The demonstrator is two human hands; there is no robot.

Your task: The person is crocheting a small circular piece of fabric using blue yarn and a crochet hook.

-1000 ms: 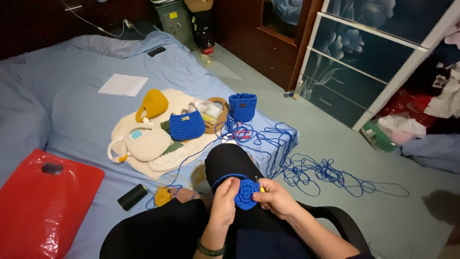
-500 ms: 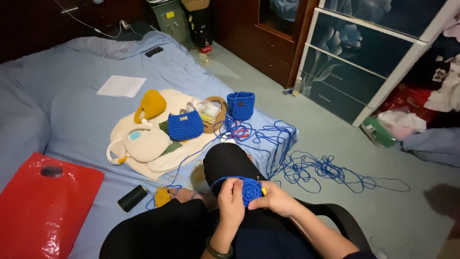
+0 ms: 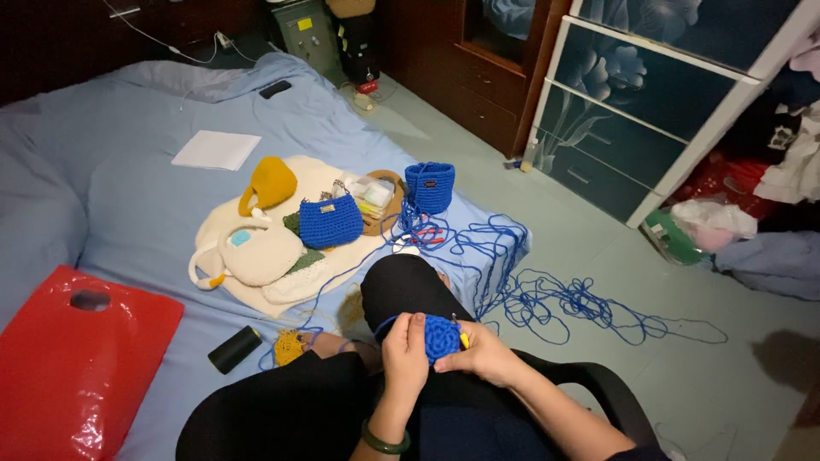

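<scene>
A round blue crochet piece (image 3: 442,337), tightly stitched and roughly disc-shaped, sat above the person's knee, held between both hands over black trousers. The left hand (image 3: 404,352) was clenched on the piece's left edge, fingers curled around it. The right hand (image 3: 485,352) gripped the right edge and pinched a yellow-handled crochet hook (image 3: 462,338) against the work. Blue yarn (image 3: 547,294) trailed from the lap across the blue bed (image 3: 128,196) and lay tangled on the floor (image 3: 735,367). On the bed, a cream mat (image 3: 320,179) carried a finished blue crocheted bag (image 3: 330,221), a mustard bag (image 3: 270,183) and a cream bag (image 3: 256,253). A blue crocheted basket (image 3: 430,186) stood near the bed's edge.
</scene>
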